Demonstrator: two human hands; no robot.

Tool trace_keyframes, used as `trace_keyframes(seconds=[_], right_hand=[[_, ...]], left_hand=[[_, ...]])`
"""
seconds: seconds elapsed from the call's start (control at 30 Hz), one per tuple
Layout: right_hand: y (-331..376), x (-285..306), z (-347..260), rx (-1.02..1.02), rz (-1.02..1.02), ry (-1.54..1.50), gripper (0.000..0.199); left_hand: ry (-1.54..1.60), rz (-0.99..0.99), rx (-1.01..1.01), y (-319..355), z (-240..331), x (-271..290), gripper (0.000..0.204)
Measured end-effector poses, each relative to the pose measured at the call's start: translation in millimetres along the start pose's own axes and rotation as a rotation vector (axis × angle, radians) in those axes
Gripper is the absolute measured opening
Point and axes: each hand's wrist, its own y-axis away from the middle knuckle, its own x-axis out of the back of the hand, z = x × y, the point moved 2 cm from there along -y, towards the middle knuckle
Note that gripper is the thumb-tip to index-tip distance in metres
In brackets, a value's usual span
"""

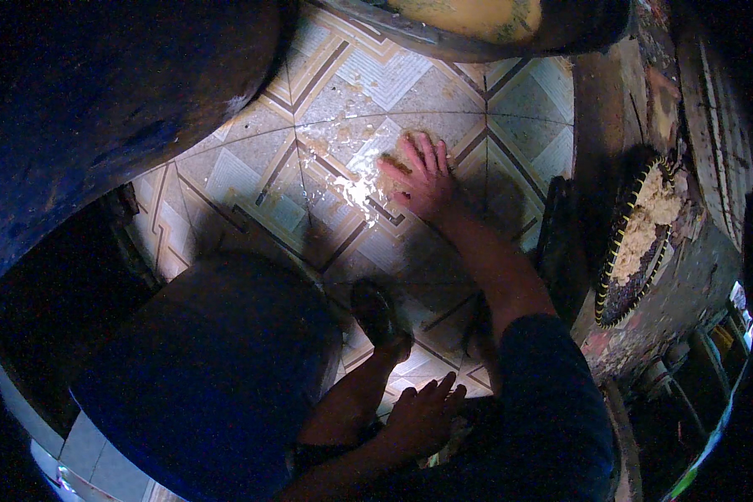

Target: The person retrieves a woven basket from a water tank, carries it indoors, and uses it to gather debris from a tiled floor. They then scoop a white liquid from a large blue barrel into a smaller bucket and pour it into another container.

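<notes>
My right hand (pixel 427 179) reaches down to the patterned tile floor (pixel 351 125), palm down with the fingers spread. Around its fingertips lies a small patch of light brown crumbs (pixel 410 144). White flakes (pixel 361 192) are scattered on the tiles just left of the hand, and finer bits spread further off. My left hand (pixel 427 412) hangs low in shadow near my leg, its fingers stretched out and holding nothing that I can see. A dark shoe (pixel 372 311) stands on the tiles between the two hands.
A dark rounded vessel (pixel 142 100) fills the upper left; another dark, rounded shape (pixel 217 368) is below it. At the top is a wide basin (pixel 443 38) with yellowish contents. On the right, a yellow-stitched shallow basket (pixel 617 251) of pale crumbly stuff rests on worn wood (pixel 703 284).
</notes>
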Motion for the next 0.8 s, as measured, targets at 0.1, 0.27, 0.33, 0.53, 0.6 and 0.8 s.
trace_keyframes(seconds=[0.1, 0.27, 0.33, 0.53, 0.6, 0.8], right_hand=[[-5, -9, -4, 0.062, -0.015, 0.004, 0.053], [15, -24, 10, 0.12, 0.109, 0.025, 0.031], [26, -23, 31, 0.078, 0.103, 0.013, 0.025], [29, -16, 68, -0.254, 0.291, -0.583, 0.012], [34, -6, 54, -0.76, 0.046, -1.089, 0.016], [17, 85, -97, -1.209, -0.482, -2.204, 0.033]], left_hand=[[-0.01, 0.036, -0.002, 0, -1, 1, 0.067], [0.001, 0.055, 0.044, -2, -4, 7, 0.062], [0.016, 0.052, 0.062, -3, -4, 14, 0.061], [0.235, 0.331, 0.168, 2, -6, 57, 0.059], [0.542, 0.491, 0.218, 8, -11, 69, 0.058], [1.303, 1.199, 0.131, 6, -36, 89, 0.067]])
